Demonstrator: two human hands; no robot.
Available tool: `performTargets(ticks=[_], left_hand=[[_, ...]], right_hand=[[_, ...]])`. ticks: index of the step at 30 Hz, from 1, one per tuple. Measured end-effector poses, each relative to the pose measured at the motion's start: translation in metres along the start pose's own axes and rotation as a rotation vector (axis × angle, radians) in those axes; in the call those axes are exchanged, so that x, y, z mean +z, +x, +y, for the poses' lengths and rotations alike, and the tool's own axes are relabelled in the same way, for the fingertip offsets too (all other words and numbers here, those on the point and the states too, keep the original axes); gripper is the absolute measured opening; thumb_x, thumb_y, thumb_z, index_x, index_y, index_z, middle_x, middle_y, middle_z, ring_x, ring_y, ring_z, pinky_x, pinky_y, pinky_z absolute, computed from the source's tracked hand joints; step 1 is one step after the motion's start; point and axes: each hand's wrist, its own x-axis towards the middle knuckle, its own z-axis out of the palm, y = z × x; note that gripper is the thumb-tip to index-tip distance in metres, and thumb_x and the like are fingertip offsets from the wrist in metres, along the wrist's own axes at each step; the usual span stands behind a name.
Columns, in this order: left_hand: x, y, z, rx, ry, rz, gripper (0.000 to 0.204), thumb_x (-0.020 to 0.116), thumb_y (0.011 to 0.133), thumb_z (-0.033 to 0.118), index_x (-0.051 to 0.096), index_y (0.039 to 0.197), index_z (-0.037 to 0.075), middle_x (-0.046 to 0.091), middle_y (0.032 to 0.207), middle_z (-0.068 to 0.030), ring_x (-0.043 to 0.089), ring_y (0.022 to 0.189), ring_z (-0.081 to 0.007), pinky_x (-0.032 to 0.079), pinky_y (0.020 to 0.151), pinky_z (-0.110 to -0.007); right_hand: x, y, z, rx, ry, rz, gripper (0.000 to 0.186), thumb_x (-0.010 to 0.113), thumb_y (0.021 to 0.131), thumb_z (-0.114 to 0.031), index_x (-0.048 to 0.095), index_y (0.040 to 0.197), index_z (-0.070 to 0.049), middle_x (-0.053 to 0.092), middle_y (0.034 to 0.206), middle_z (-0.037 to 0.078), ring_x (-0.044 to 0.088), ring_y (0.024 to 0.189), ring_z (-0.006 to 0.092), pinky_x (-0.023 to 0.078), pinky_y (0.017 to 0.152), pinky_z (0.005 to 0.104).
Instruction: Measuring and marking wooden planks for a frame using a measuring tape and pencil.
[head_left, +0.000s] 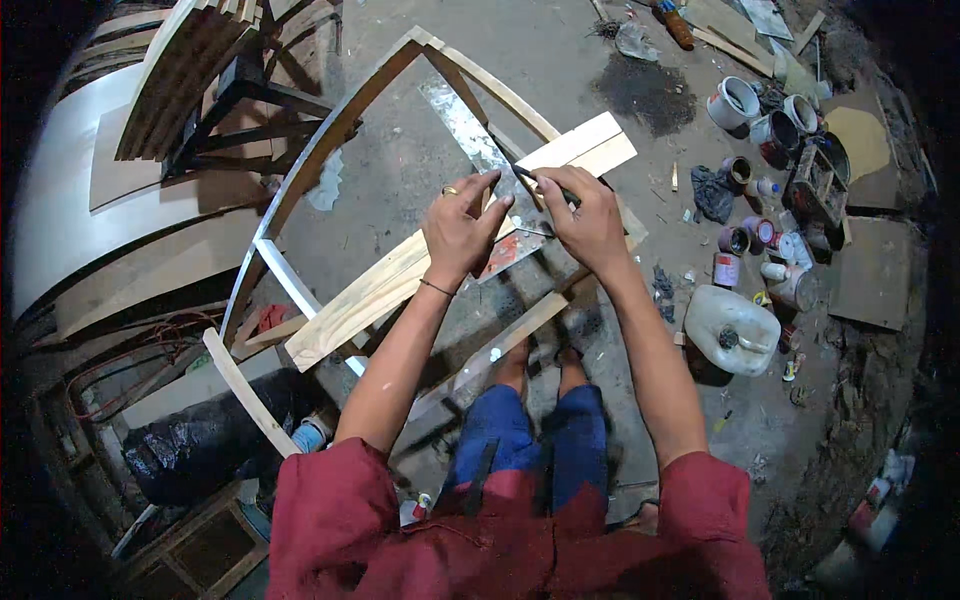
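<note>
My left hand presses down on a metal square ruler laid across a long pale wooden plank. A ring shows on one finger and a thin band on that wrist. My right hand holds a dark pencil-like marker, its tip against the ruler's edge on the plank. The plank rests on a wooden frame lying on the concrete floor. My bare feet stand on a second strip of wood just below the hands.
Several paint tins and small jars sit on the floor to the right, with a white plastic jug. Stacked wooden slats lie at upper left, a black bag at lower left.
</note>
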Motion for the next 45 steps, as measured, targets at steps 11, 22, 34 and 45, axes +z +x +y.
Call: performTargets(ticks=[11,22,34,45], left_hand=[[0.003,-0.002,-0.005,-0.047,0.030,-0.033,0.037,0.079,0.085,0.035,0.076,0.117,0.016,0.074,0.108,-0.0089,0.071,0.087,-0.0313,0.055,0.076,-0.040],[-0.019,-0.009,0.010,-0.005,0.043,-0.020,0.044,0.077,0.089,0.037,0.071,0.127,0.014,0.071,0.087,-0.0097,0.069,0.081,-0.0293,0.050,0.080,-0.040],[-0.171,-0.203,-0.065,-0.494,-0.150,0.448,0.032,0.063,0.103,0.017,0.066,0.131,0.001,0.076,0.112,-0.0131,0.070,0.108,-0.0202,0.053,0.094,-0.034],[-0.282,-0.255,-0.247,-0.365,-0.204,0.602,0.058,0.070,0.097,0.015,0.047,0.148,0.001,0.065,0.121,-0.0137,0.062,0.114,-0.0240,0.048,0.102,-0.038]], right_hand=[[-0.066,-0.066,-0.002,0.381,-0.303,-0.410,0.035,0.059,0.103,-0.030,0.072,0.092,0.001,0.068,0.086,0.023,0.065,0.076,0.0419,0.052,0.072,0.0476],[0.043,-0.083,0.018,0.562,0.343,-0.129,0.027,0.066,0.101,-0.023,0.068,0.111,0.002,0.071,0.090,0.006,0.062,0.079,0.0086,0.050,0.070,0.0283],[0.045,-0.214,-0.056,0.594,0.265,-0.430,0.029,0.067,0.100,-0.022,0.067,0.119,0.001,0.071,0.086,0.008,0.064,0.078,0.0143,0.051,0.072,0.0314],[0.284,-0.264,-0.163,0.665,0.414,-0.550,0.025,0.062,0.104,-0.023,0.065,0.117,-0.002,0.061,0.077,0.001,0.052,0.064,0.0096,0.042,0.058,0.0285]])
